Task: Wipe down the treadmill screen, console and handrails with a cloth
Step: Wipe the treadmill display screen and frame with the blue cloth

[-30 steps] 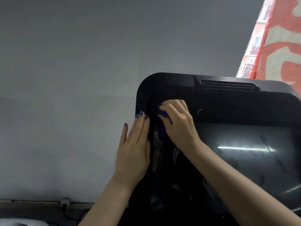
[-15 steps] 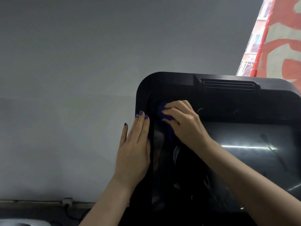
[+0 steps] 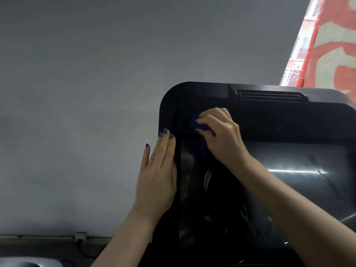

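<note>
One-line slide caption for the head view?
Right hand wipes the treadmill screen's upper-left corner with a blue cloth; left hand rests flat on the frame.

Open air lies left of the console [image 3: 192, 97], before the grey wall [image 3: 96, 74]. The left hand [image 3: 157, 182] blocks its left edge; the right hand [image 3: 221, 135] covers the upper-left corner.

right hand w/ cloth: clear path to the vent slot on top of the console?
Probably yes. The right hand, gripping the blue cloth, sits just below-left of the vent slot, with only bare console between them.
</note>
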`<act>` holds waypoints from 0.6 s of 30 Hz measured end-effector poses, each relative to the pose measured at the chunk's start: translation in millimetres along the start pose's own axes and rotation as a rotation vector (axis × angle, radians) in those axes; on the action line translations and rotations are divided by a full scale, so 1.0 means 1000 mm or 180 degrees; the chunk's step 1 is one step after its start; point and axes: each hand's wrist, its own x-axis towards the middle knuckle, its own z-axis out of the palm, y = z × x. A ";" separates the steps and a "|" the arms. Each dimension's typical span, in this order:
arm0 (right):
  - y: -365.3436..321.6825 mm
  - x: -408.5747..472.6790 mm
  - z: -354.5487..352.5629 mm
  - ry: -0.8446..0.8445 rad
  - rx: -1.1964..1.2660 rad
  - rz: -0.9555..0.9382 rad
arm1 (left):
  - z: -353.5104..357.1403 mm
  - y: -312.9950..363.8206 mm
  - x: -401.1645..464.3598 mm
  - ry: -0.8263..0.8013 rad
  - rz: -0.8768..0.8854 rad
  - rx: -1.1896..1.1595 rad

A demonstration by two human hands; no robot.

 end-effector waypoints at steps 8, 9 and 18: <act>0.009 -0.010 -0.015 -0.0272 0.0169 -0.0271 | 0.000 0.000 0.000 0.0043 0.0047 0.0158; 0.012 -0.009 -0.017 -0.0208 0.0142 -0.0215 | 0.001 0.000 0.000 0.0051 0.0048 0.0165; 0.007 -0.010 -0.011 -0.0271 0.0200 -0.0256 | 0.001 -0.001 0.000 0.0040 0.0058 0.0158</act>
